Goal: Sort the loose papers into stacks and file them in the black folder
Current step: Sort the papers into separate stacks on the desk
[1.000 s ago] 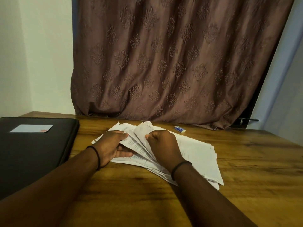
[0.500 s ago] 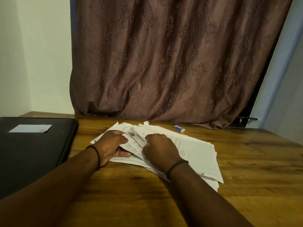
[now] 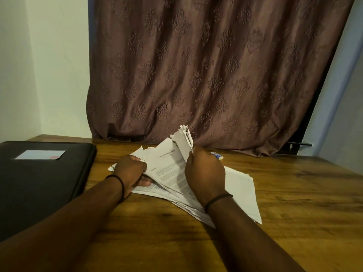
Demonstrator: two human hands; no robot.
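A wooden table (image 3: pixel 294 193) with a dark, streaky grain fills the lower half of the view. The papers (image 3: pixel 239 185) lie on it in a loose, fanned pile of printed white sheets. The left hand (image 3: pixel 129 169) grasps the pile's left edge, fingers curled over the top sheets and thumb tucked among them. The right hand (image 3: pixel 204 173) is clenched round a bunch of sheets (image 3: pixel 183 138) raised upright from the middle of the pile, their ragged tops pointing at the curtain. Each wrist wears a thin black band.

Left of the papers, apart from them, the black folder (image 3: pixel 39 183) lies flat and closed, with a pale label (image 3: pixel 39 155) on its cover. Just behind the papers, past the right hand, sits a small blue-and-white item (image 3: pixel 217 155), too small to identify.

Behind the papers a brown curtain (image 3: pixel 216 75) with an embossed floral pattern hangs down to the table's far edge. A pale wall (image 3: pixel 49 65) stands behind the folder. To the papers' far right runs a bluish frame (image 3: pixel 343 75), with a dark bar (image 3: pixel 298 144) at its foot.
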